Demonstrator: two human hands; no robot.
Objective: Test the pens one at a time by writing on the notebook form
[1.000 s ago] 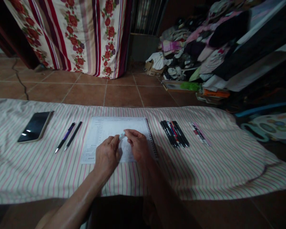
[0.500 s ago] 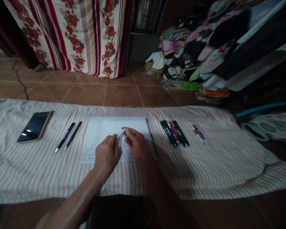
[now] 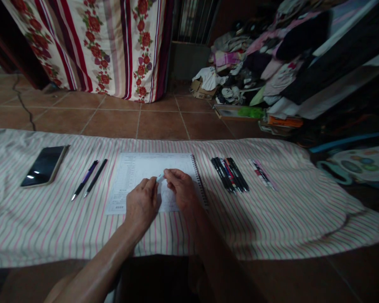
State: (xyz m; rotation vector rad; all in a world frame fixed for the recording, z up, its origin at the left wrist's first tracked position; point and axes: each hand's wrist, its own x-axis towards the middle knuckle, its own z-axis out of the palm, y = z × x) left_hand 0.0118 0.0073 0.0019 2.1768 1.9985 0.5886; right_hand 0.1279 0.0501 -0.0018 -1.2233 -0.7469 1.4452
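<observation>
Over the open spiral notebook (image 3: pixel 185 162), both hands meet on a slim pale blue pen (image 3: pixel 160 178). My left hand (image 3: pixel 142 200) is closed round its lower left end, which the fingers hide. The thumb and fingertips of my right hand (image 3: pixel 180 187) pinch its other end, so just a short middle piece shows. The notebook has a printed left page and a faintly drawn or written right page; the wrists partly cover it.
A phone (image 3: pixel 45 166) and two pens, one purple and black (image 3: pixel 85 180) and one black (image 3: pixel 95 177), lie left. Several dark pens (image 3: pixel 230 175) and a few pink and white pens (image 3: pixel 262 174) lie right on the striped cloth (image 3: pixel 290 219). Clothes (image 3: pixel 255 63) are heaped beyond.
My right fingertips have moved slightly along the pen, covering more of its upper end. My left hand keeps its grip. The whole view has shifted a little.
</observation>
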